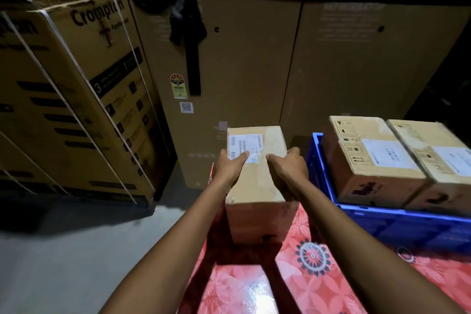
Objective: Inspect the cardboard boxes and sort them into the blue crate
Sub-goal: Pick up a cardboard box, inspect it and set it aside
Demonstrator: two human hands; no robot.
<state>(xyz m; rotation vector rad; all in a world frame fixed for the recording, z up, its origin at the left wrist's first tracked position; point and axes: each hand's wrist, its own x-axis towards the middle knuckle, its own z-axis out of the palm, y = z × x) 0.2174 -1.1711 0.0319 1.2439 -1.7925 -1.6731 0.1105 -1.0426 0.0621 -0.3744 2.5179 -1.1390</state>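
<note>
Cardboard box (257, 171) at centre on red floral table (318, 283), long axis 12–6. Left hand (230, 164) and right hand (289, 167) clasp its top edges, thumbs on top. Blue crate (397, 222) at 3 o'clock, holding two boxes (397, 158); right hand nearer.

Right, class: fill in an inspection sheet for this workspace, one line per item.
Surface: red floral-patterned tabletop, glossy.
Job's things: brown cardboard box with a white label on the tabletop; blue plastic crate holding two labelled cardboard boxes side by side.
Clutter: nothing seen.
Grippers: left hand and right hand grip the box's top edges.
Cables: nothing seen.
Surroundings: large stacked appliance cartons; black cloth hanging; grey floor.
</note>
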